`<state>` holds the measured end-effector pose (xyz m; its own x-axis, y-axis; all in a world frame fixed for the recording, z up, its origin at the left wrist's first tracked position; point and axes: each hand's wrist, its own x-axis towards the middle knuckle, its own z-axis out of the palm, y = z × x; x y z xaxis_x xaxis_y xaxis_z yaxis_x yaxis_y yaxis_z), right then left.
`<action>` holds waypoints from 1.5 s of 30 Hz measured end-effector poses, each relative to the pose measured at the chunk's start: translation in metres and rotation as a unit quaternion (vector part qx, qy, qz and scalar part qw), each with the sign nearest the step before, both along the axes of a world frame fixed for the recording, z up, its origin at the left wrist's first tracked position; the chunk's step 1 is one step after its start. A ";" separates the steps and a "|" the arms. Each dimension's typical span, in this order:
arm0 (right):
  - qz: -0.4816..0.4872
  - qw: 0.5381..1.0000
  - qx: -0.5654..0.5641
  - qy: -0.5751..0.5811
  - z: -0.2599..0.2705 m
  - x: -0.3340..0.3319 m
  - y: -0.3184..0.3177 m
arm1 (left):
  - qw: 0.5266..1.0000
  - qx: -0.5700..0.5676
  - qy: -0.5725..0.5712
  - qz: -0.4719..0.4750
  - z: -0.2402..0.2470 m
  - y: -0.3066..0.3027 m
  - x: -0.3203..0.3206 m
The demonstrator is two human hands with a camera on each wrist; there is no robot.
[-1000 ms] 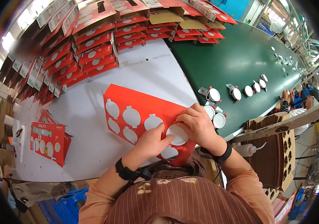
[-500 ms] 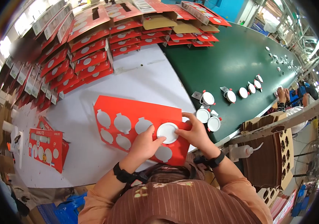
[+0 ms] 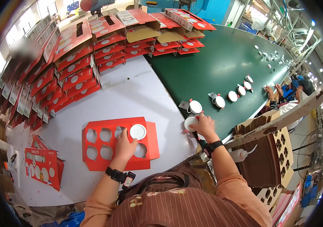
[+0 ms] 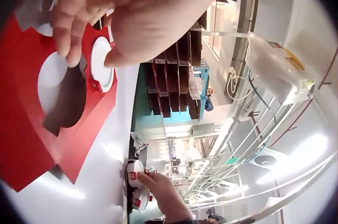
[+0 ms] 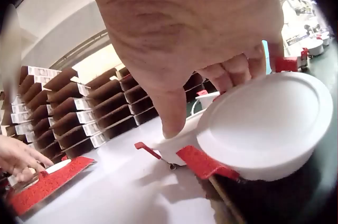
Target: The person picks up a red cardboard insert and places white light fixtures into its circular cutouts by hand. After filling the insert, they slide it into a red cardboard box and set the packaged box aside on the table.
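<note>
A red cardboard sheet [image 3: 118, 165] with several round cutouts lies on the white table. One white round lamp [image 3: 138, 132] sits in its upper right cutout. My left hand [image 3: 123, 150] rests on the sheet beside that lamp, fingertips at the neighbouring cutout; in the left wrist view its thumb is near the lamp [image 4: 102, 64]. Over the table's right edge, my right hand [image 3: 207, 128] grips a white round lamp [image 3: 190, 123]. The right wrist view shows the thumb against that lamp [image 5: 182, 142], with another lamp [image 5: 269, 123] close beside it.
Stacked red cartons [image 3: 78, 77] stand along the back left. A folded printed carton [image 3: 42, 168] is at the left. More lamps [image 3: 218, 101] stand on the green surface [image 3: 191, 70]. At the right are a white bottle [image 3: 239, 155], a rail and another person's hands [image 3: 274, 92].
My right hand has left the sheet and moved right to another lamp. The sheet, earlier tilted up in both hands, now lies flat, with my left hand still at it. The head view has shifted.
</note>
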<state>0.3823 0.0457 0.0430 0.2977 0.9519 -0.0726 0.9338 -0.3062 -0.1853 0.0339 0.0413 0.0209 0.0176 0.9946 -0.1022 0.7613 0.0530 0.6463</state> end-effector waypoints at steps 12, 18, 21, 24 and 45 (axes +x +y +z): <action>0.335 0.877 0.220 0.263 0.083 -0.103 -0.032 | 0.934 0.069 -0.270 -0.224 0.071 -0.026 0.051; 0.278 0.832 0.278 0.392 0.085 -0.122 -0.049 | 0.850 -0.060 -0.511 -0.111 0.076 -0.034 0.038; 0.291 0.825 0.177 0.452 0.079 -0.124 -0.056 | 0.854 -0.143 -0.490 -0.098 0.092 -0.044 0.031; 0.291 0.842 0.169 0.422 0.094 -0.125 -0.062 | 0.892 0.138 -0.422 -0.089 0.092 -0.051 0.027; 0.208 0.832 -0.062 0.510 0.041 -0.130 -0.066 | 0.957 -0.077 -0.250 -0.122 0.062 -0.073 -0.030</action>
<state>0.2525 -0.0206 0.0835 -0.3334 0.9234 -0.1905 0.3397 -0.0708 -0.9379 0.0040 -0.0318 0.0831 0.3320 0.9286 -0.1656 0.3608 0.0372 0.9319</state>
